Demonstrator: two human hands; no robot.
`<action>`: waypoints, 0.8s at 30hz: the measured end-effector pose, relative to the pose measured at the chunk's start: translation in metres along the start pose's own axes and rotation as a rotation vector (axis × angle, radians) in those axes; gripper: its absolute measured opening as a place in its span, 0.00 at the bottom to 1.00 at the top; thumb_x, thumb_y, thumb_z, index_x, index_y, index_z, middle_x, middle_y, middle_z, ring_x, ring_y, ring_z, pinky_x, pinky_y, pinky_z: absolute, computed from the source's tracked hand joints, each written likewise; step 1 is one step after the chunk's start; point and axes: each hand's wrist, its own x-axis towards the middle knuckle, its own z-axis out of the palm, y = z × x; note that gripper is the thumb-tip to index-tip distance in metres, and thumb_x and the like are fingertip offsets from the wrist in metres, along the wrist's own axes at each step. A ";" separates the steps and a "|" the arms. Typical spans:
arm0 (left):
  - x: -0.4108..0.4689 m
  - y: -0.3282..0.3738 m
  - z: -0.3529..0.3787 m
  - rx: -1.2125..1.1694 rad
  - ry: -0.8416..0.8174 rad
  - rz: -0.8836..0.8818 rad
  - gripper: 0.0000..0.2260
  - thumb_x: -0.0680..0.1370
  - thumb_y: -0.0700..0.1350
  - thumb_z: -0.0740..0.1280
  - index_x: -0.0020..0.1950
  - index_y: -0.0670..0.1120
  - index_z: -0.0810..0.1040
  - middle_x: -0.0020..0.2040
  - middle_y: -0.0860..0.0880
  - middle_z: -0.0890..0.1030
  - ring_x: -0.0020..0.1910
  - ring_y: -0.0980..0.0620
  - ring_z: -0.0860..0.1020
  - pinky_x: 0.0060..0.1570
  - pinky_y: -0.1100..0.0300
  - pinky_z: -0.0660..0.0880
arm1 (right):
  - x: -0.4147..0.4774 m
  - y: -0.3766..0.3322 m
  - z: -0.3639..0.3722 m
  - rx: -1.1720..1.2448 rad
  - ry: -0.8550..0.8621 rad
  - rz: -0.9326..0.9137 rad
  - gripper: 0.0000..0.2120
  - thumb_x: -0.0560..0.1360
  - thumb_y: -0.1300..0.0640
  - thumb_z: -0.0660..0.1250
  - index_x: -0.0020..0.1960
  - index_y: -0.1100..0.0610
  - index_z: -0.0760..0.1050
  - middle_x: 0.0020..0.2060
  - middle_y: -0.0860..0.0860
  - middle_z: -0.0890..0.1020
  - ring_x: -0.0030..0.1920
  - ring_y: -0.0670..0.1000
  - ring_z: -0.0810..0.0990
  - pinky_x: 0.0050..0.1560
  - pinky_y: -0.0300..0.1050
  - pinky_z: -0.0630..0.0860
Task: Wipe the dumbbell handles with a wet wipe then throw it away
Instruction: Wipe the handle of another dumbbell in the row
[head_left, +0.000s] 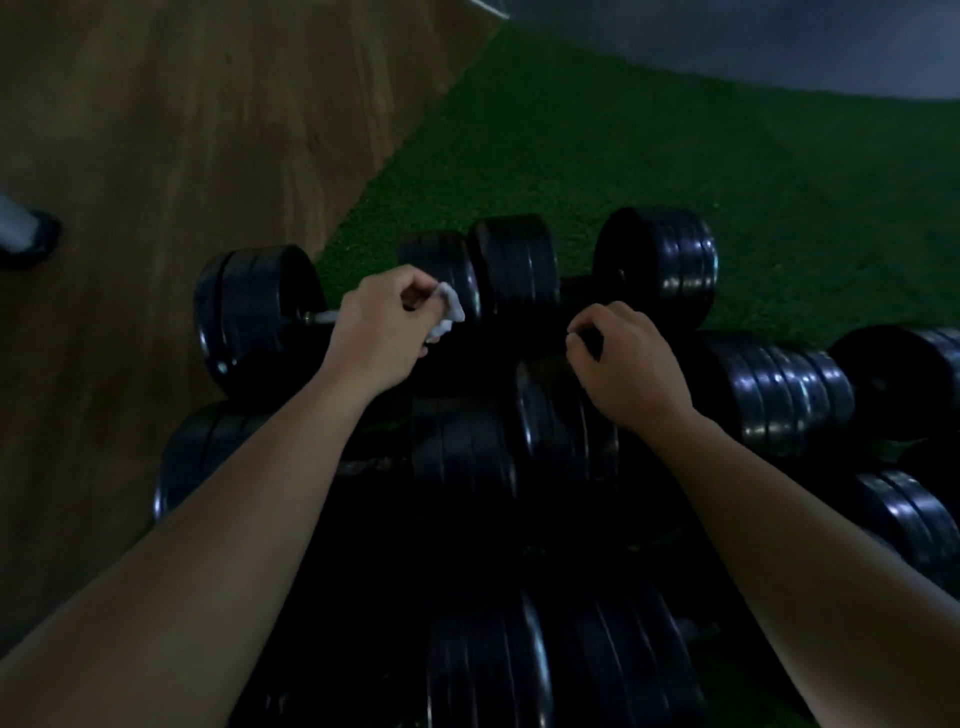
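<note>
A white wet wipe is bunched in my left hand, whose fingers curl round it. That hand sits over the metal handle of a black dumbbell at the far left of the pile. My right hand hovers over the dark middle of the pile with its fingers curled. The dim light hides whether it grips a handle beneath it.
Several black dumbbells lie heaped on green turf. A wooden floor runs along the left, and the foot of some equipment stands there. A grey wall lies at the back right.
</note>
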 end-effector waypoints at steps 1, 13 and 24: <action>0.004 0.006 0.009 0.018 0.008 0.026 0.05 0.81 0.48 0.66 0.49 0.49 0.80 0.45 0.49 0.83 0.44 0.51 0.83 0.45 0.47 0.83 | 0.000 0.009 -0.004 -0.005 0.013 0.009 0.08 0.79 0.52 0.63 0.55 0.53 0.77 0.51 0.51 0.78 0.54 0.53 0.74 0.53 0.48 0.73; 0.074 0.061 0.115 0.291 -0.050 0.240 0.06 0.79 0.52 0.67 0.48 0.52 0.81 0.41 0.54 0.82 0.43 0.55 0.79 0.44 0.54 0.77 | 0.063 0.103 -0.014 -0.068 0.123 0.075 0.12 0.78 0.53 0.64 0.59 0.55 0.75 0.58 0.55 0.75 0.60 0.59 0.73 0.59 0.54 0.72; 0.138 0.043 0.166 0.296 0.090 0.317 0.04 0.80 0.48 0.66 0.50 0.51 0.80 0.46 0.53 0.80 0.46 0.55 0.78 0.43 0.62 0.72 | 0.159 0.165 -0.008 -0.107 0.128 0.098 0.20 0.80 0.43 0.56 0.67 0.52 0.70 0.67 0.54 0.69 0.70 0.59 0.64 0.69 0.58 0.61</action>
